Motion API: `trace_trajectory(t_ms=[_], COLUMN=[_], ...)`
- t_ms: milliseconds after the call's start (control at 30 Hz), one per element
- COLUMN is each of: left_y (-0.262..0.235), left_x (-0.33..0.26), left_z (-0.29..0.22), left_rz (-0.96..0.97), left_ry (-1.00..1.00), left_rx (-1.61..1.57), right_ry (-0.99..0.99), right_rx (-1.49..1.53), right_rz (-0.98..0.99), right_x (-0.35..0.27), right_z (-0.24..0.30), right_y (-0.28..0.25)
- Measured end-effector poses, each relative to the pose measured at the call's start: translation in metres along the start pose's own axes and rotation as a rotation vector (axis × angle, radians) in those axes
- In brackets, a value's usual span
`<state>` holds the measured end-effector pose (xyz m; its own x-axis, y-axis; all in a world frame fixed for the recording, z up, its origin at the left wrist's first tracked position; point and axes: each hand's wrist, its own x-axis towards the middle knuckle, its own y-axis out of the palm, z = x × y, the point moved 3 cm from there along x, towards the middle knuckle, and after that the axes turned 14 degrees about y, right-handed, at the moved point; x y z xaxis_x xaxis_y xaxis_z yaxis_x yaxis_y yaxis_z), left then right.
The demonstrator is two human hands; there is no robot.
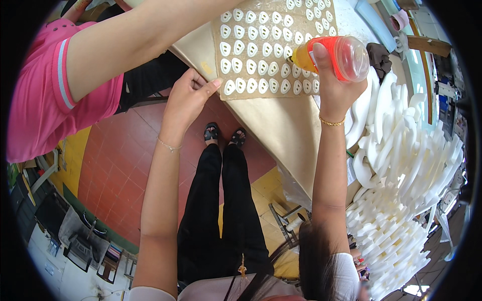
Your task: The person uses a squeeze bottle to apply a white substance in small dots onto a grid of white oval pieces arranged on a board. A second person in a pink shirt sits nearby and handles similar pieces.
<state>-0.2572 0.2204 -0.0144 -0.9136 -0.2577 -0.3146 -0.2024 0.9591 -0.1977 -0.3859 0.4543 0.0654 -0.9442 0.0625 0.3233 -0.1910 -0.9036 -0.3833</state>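
Note:
My right hand (pixel 339 93) is wrapped round a squeeze bottle (pixel 343 52) with an orange-red middle, a clear base and a yellow front end. The bottle is tilted well over, its dark tip low over a brown sheet (pixel 297 20) on the table. Rows of small white rounded-triangle pieces (pixel 252 49) lie on this sheet, with small yellowish or dark marks in their centres. At the sheet's near left corner, the thumb and fingers of my left hand (pixel 190 95) are pinched on its edge.
A co-worker in a pink short-sleeved top (pixel 55 85) reaches a bare arm (pixel 135 42) over the table's far left. A beige cover (pixel 276 125) drapes the table edge. White curved foam-like pieces (pixel 396 150) pile up on the right. Red tiles (pixel 120 150) floor the left side.

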Motion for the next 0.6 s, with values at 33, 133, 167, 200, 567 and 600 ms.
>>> trace_trajectory(t_ms=[33,133,167,200,567,600], left_y=[0.000,0.000,0.000,0.001,0.001,0.000], left_x=[0.000,0.000,0.001,0.001,0.001,0.002], left_z=[0.000,0.001,0.000,0.000,0.005,0.006], left_rz=[-0.002,0.004,0.007,0.010,-0.057,-0.052], left_ry=[0.001,0.000,0.004,0.008,0.069,0.061], left_rx=[0.000,0.001,0.001,0.001,0.002,0.010], right_ry=[-0.012,-0.084,-0.115,-0.139,-0.068,-0.059], right_rx=[0.001,0.009,0.012,0.003,0.014,0.006], right_rz=[0.003,0.011,0.013,0.014,-0.042,-0.034], right_x=[-0.002,-0.005,-0.004,-0.003,0.012,0.013], right_z=[0.002,0.005,0.005,0.007,0.012,0.011], right_y=[0.001,0.004,0.005,0.006,0.017,0.018])
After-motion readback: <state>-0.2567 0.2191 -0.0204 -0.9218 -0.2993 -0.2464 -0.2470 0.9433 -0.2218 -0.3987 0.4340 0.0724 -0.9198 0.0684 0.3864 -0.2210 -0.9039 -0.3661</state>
